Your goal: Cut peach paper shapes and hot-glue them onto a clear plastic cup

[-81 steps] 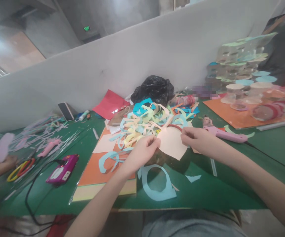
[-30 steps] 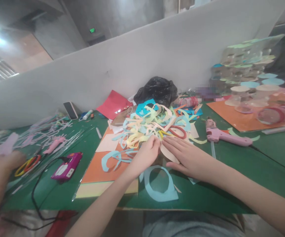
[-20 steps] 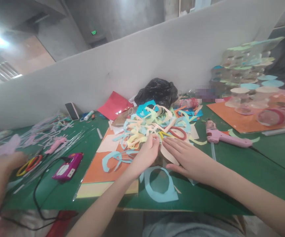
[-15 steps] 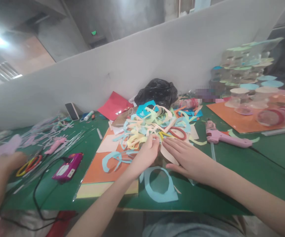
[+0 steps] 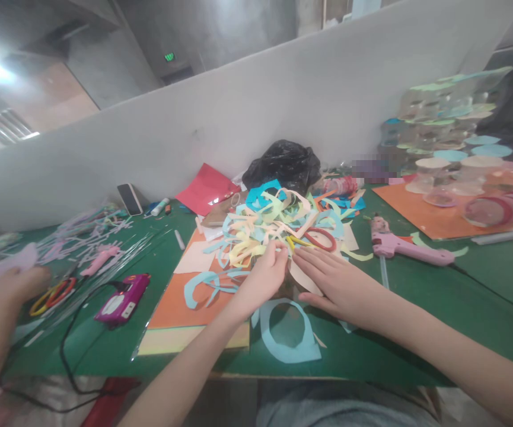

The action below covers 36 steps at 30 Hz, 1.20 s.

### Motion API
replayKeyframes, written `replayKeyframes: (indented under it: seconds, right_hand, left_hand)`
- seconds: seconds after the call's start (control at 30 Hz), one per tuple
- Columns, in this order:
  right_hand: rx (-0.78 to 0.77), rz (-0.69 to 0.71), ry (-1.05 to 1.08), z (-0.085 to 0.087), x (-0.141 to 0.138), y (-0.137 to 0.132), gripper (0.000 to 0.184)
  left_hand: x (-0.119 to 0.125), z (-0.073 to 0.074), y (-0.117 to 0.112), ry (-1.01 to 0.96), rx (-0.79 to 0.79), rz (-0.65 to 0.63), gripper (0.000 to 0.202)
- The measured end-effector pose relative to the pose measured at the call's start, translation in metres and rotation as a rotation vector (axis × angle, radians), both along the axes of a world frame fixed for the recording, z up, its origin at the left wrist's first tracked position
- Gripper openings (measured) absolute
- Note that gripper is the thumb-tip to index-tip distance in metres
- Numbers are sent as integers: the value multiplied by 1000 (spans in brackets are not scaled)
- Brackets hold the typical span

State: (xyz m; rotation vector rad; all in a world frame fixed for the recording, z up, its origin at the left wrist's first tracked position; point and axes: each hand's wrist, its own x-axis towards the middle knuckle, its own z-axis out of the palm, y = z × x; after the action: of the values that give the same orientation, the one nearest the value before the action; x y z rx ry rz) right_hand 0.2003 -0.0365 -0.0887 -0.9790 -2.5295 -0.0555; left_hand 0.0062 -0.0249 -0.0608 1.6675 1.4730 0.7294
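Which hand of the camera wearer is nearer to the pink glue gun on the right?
Right. The right hand is left of the pink glue gun, apart from it; the left hand is farther left, beyond the right hand.

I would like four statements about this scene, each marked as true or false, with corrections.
1. The right hand lies over part of the cream paper. True.
2. The left hand holds a pink glue gun. False: the left hand is beside the cream paper.
3. The blue paper with a hole lies nearer the camera than the black bag. True.
4. In the picture, the red sheet is right of the black bag. False: the red sheet is left of it.
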Motion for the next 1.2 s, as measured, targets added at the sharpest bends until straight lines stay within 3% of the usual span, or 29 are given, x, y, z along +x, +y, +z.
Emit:
replayKeyframes:
  seconds: [0.4, 0.63, 0.9, 1.2]
  right_hand:
    - [6, 0, -16, -1, 0, 0, 70]
    - [-13, 5, -20, 1, -1, 0, 69]
    - [-18, 6, 10, 0, -1, -1, 68]
    - [-29, 3, -7, 3, -2, -1, 68]
  left_hand:
    - [0, 1, -1, -20, -41, -9, 27]
    - [4, 5, -5, -78, -169, -59, 31]
    - [8, 17, -9, -57, -169, -71, 30]
    - [8, 13, -7, -53, -154, -75, 32]
